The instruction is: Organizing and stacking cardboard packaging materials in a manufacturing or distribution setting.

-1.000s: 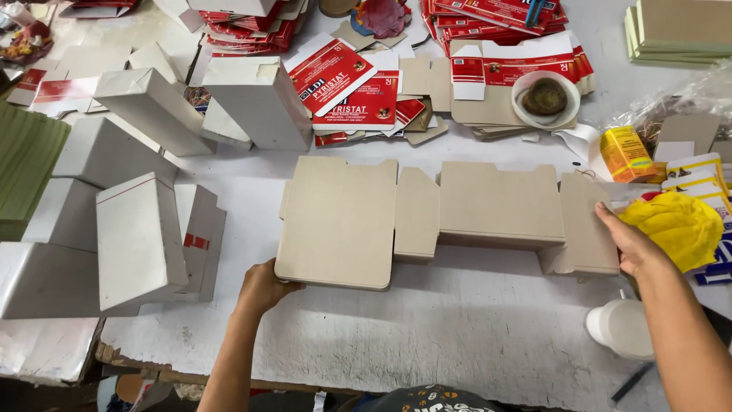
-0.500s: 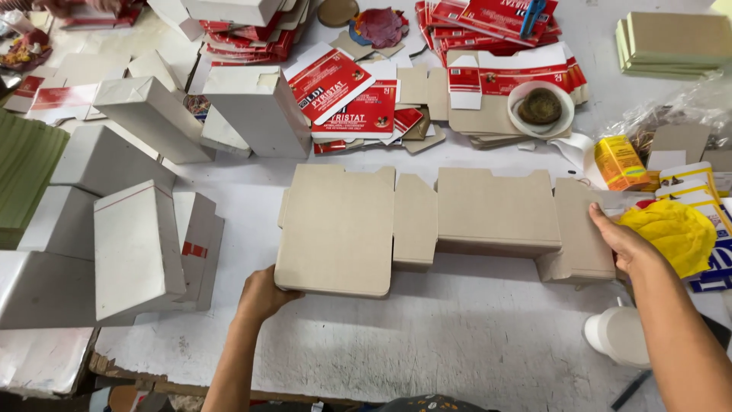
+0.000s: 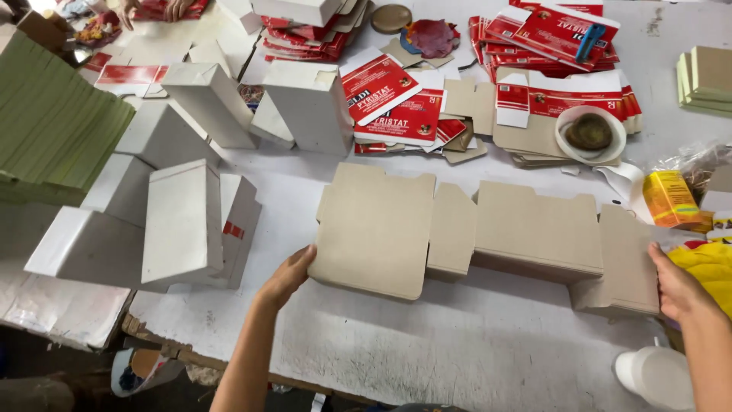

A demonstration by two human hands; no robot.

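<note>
A flat, unfolded carton blank [image 3: 488,233] of grey-brown board was spread, plain side up, across the middle of the white worktable [image 3: 473,358], its panels running from nine o'clock to three o'clock. It was held at both ends. The left hand [image 3: 288,276] was pressed against the lower corner of the widest panel, at the blank's nine o'clock end; its fingers were tucked at the edge, though whether they were curled under the board could not be told. The right hand [image 3: 677,286] was laid against the narrow end flap at three o'clock, thumb uppermost, with the flap apparently raised a little off the table.

For the step in hand to be done well, both ends would best be lifted evenly and the creases followed, so that the panels were folded squarely and not buckled; that was judged from the lie of the board alone.

Both forearms were brought in from six o'clock, splayed wide apart, wrists low to the table.

Finished white boxes [image 3: 183,221] stood at nine o'clock of the blank, a green stack of sheets [image 3: 53,130] beyond them, and red-and-white printed blanks [image 3: 396,99] lay at twelve o'clock. A yellow cloth [image 3: 713,267] lay by the right hand.
</note>
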